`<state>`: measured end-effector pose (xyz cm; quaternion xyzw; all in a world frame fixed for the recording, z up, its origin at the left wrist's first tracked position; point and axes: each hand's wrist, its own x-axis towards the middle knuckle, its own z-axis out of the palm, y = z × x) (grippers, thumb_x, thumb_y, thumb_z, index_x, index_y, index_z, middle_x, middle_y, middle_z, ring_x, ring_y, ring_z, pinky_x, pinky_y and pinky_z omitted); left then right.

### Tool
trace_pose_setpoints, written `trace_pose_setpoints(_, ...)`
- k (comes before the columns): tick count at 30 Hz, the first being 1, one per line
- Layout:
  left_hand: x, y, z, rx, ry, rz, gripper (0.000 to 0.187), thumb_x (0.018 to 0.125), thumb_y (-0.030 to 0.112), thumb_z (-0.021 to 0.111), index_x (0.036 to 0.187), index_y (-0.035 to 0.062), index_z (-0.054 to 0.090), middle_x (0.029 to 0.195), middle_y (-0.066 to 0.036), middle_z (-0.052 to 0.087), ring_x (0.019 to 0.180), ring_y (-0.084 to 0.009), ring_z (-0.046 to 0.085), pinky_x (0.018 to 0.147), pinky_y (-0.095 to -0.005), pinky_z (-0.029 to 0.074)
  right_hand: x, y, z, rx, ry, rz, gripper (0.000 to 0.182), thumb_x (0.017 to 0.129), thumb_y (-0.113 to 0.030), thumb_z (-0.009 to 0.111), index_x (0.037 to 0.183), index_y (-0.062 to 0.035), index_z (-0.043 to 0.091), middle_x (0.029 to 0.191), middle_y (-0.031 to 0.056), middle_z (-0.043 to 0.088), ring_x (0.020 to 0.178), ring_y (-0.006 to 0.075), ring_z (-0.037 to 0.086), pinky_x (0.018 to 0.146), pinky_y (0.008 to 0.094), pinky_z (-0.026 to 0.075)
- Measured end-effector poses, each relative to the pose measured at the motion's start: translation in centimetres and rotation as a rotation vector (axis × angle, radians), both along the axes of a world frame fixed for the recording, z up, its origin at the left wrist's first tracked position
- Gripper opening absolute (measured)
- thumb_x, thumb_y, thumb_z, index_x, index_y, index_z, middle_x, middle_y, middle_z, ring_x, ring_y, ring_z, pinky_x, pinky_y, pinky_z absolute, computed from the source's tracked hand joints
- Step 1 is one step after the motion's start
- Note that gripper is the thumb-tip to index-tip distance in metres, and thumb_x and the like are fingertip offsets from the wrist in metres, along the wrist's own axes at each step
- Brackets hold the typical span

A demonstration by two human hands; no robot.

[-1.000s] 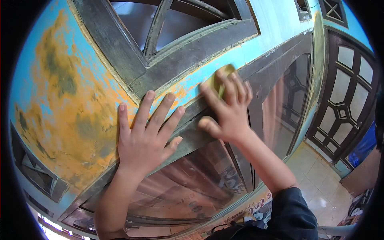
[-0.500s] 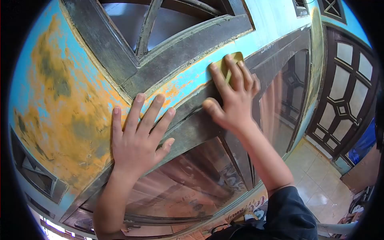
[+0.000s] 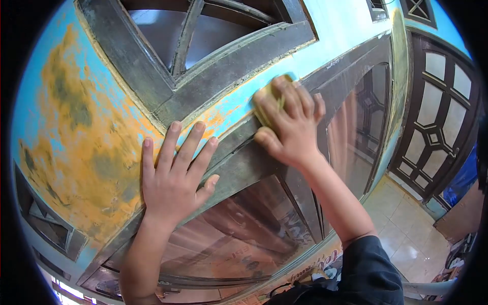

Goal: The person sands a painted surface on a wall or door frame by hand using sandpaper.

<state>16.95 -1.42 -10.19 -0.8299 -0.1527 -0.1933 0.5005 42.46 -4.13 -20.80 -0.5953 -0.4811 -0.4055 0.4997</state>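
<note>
My right hand [image 3: 292, 119] presses a yellowish sheet of sandpaper [image 3: 264, 104] against the narrow blue wall strip [image 3: 221, 114]. Its fingers lie over the sheet, slightly blurred, with the thumb at the sheet's lower edge. Patches of orange show through the blue paint along that strip. My left hand [image 3: 178, 175] rests flat with fingers spread, holding nothing. Its fingertips touch the strip's left end, and its palm lies over the dark wooden frame [image 3: 244, 173] below.
Above the strip sits a dark wooden window frame [image 3: 244, 56]. Worn orange-and-blue wall [image 3: 86, 142] spreads to the left. Glass panes [image 3: 239, 229] lie beneath my arms. On the right, a dark paneled door [image 3: 437, 112] stands over a tiled floor [image 3: 401, 218].
My right hand and the sandpaper have slid a short way left and slightly down along the strip. The left hand stays in place on the wall.
</note>
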Motion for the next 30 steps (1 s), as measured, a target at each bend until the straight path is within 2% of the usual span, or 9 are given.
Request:
trace_pose_setpoints(4,-1.6,-0.3,0.1,-0.023,-0.028,0.035,0.057,0.090,0.050,0.055,0.142,0.0257,0.053,0.157,-0.007,0.039,0.146,-0.0334,0.032,0.117,-0.0616,0.015,-2.8,-0.2,0.8,0.020,0.089,0.127,0.067,0.090,-0.071,0.046,0.143,-0.0321,0.053,0.157,0.0038,0.037,0.146,0.0302,0.024,0.116,0.0575,-0.001)
trace_pose_setpoints(8,-5.2,-0.1,0.9,0.015,-0.033,0.109,0.059,0.095,0.057,0.044,0.144,0.0248,0.051,0.158,-0.012,0.037,0.147,-0.0375,0.029,0.117,-0.0623,0.013,-2.5,0.6,0.0,-0.068,-0.244,0.068,0.063,0.092,-0.073,0.039,0.143,-0.0382,0.051,0.159,0.0037,0.035,0.148,0.0267,0.026,0.116,0.0612,-0.009)
trace_pose_setpoints(10,-8.3,0.2,1.7,0.046,-0.053,0.167,0.061,0.097,0.060,0.038,0.145,0.0246,0.050,0.158,-0.014,0.035,0.147,-0.0396,0.028,0.117,-0.0629,0.012,-0.3,0.5,1.6,-0.018,0.134,0.021,0.065,0.091,-0.065,0.048,0.146,-0.0315,0.049,0.161,0.0074,0.030,0.151,0.0332,0.019,0.114,0.0653,-0.008)
trace_pose_setpoints(12,-11.4,0.4,2.8,0.094,-0.105,0.216,0.061,0.098,0.060,0.035,0.147,0.0241,0.047,0.160,-0.016,0.032,0.147,-0.0418,0.027,0.117,-0.0626,0.011,-1.8,0.8,1.9,0.059,0.149,0.103,0.067,0.091,-0.063,0.051,0.149,-0.0299,0.046,0.163,0.0087,0.026,0.152,0.0362,0.014,0.113,0.0675,-0.009)
trace_pose_setpoints(13,-12.9,0.7,3.5,0.127,-0.131,0.226,0.061,0.098,0.060,0.036,0.147,0.0240,0.047,0.160,-0.016,0.032,0.147,-0.0420,0.027,0.118,-0.0622,0.011,-3.6,0.5,1.6,-0.054,0.073,0.156,0.070,0.091,-0.067,0.047,0.151,-0.0314,0.042,0.164,0.0101,0.023,0.152,0.0388,0.011,0.112,0.0691,-0.010)
trace_pose_setpoints(19,-18.4,1.2,8.6,0.235,-0.297,0.241,0.065,0.096,0.052,0.043,0.151,0.0165,0.042,0.162,-0.013,0.028,0.150,-0.0364,0.022,0.120,-0.0569,0.012,-11.1,0.6,3.4,-0.242,-0.583,0.316,0.065,0.095,-0.072,0.028,0.151,-0.0420,0.038,0.160,-0.0066,0.031,0.150,0.0235,0.025,0.112,0.0705,-0.014)
trace_pose_setpoints(22,-19.4,1.2,11.1,0.251,-0.349,0.220,0.065,0.095,0.050,0.045,0.151,0.0174,0.042,0.162,-0.011,0.029,0.150,-0.0350,0.022,0.120,-0.0570,0.011,-11.4,0.6,9.2,-0.254,-0.654,0.341,0.061,0.096,-0.071,0.026,0.150,-0.0447,0.037,0.159,-0.0073,0.033,0.149,0.0252,0.026,0.112,0.0739,-0.008)
trace_pose_setpoints(26,-21.0,2.0,13.9,0.293,-0.412,0.219,0.063,0.096,0.048,0.045,0.153,0.0220,0.040,0.163,-0.007,0.027,0.151,-0.0325,0.021,0.121,-0.0566,0.010,-12.1,0.6,17.3,-0.052,-0.526,0.035,0.062,0.097,-0.068,0.027,0.151,-0.0395,0.037,0.161,-0.0026,0.031,0.150,0.0302,0.023,0.109,0.0780,-0.002)
trace_pose_setpoints(30,-22.0,2.5,15.7,0.311,-0.465,0.159,0.062,0.098,0.051,0.043,0.154,0.0230,0.039,0.163,-0.006,0.027,0.151,-0.0316,0.021,0.121,-0.0563,0.011,-17.5,1.3,13.1,-0.189,-0.766,0.348,0.064,0.096,-0.069,0.026,0.152,-0.0398,0.035,0.162,-0.0047,0.029,0.150,0.0282,0.023,0.113,0.0745,0.001)
